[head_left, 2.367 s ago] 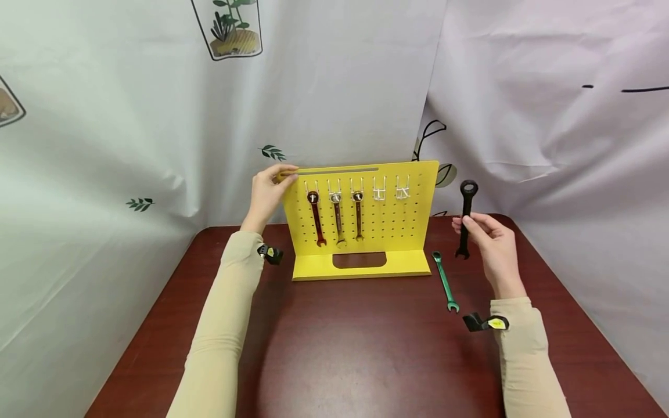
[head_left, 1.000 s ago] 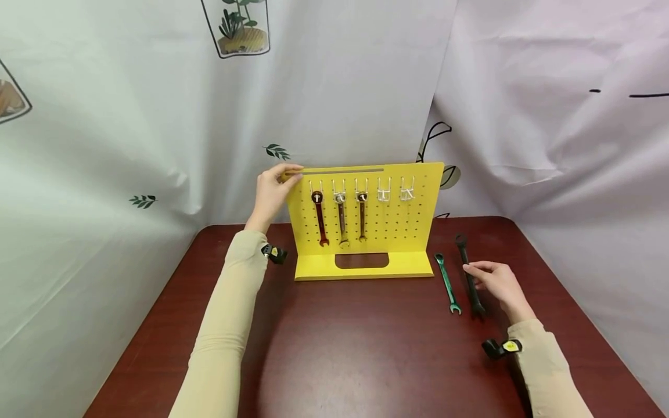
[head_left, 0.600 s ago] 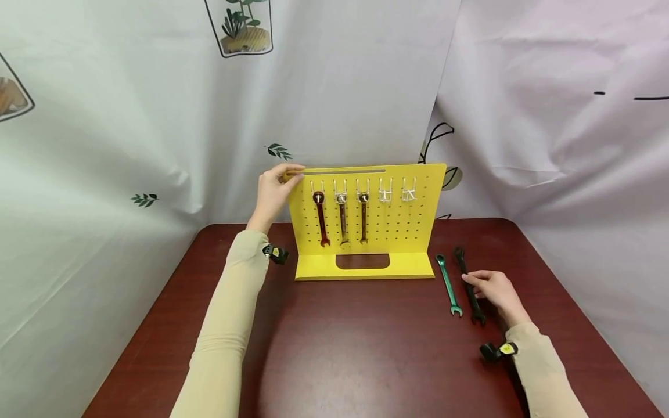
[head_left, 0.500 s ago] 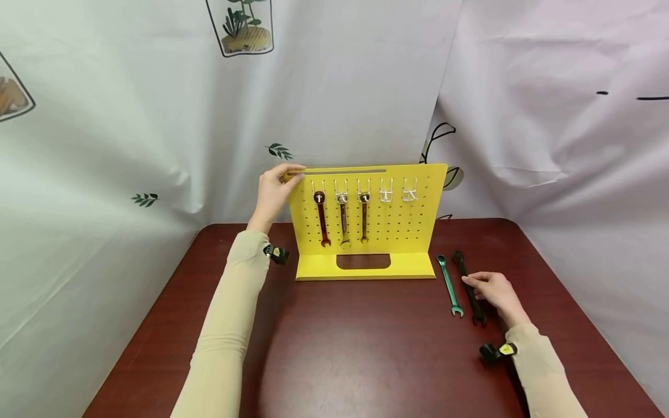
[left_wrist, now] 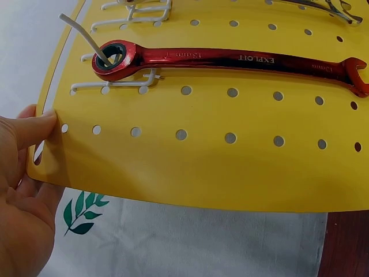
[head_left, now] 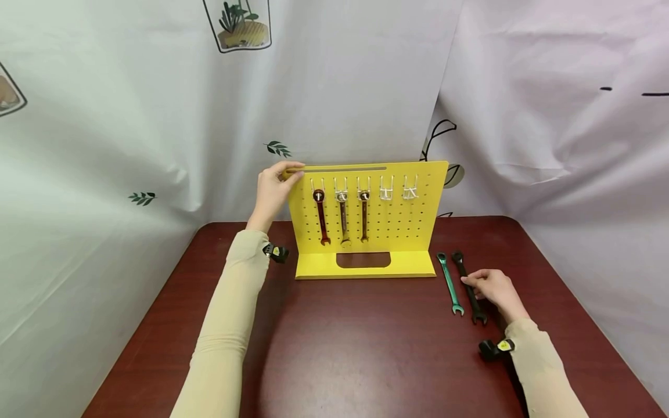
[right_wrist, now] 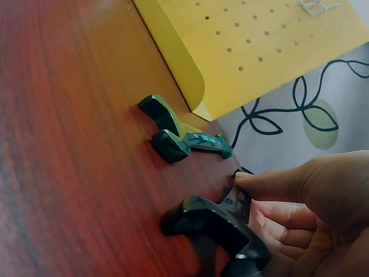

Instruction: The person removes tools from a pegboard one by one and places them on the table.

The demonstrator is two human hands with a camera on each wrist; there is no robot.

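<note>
My left hand (head_left: 273,188) pinches the upper left corner of a yellow pegboard stand (head_left: 397,232), thumb in front, as the left wrist view also shows. On its white hooks hang a red combination wrench (left_wrist: 219,57), a silver wrench (head_left: 343,217) and a darker wrench (head_left: 364,217), ring ends up. To the right of the board, my right hand (head_left: 493,288) pinches the shaft of a black combination wrench (right_wrist: 222,225) between thumb and fingers, low at the table. A green combination wrench (head_left: 450,285) lies just left of it, open end toward me.
Two more white hooks (head_left: 386,190) on the board's right side bear no wrench. The dark red table (head_left: 355,348) extends in front of the stand. A pale patterned curtain (head_left: 355,81) closes off the back and sides.
My right hand has lowered the black wrench from upright in the air to the table, right of the green wrench. My left hand has kept its grip on the board's corner.
</note>
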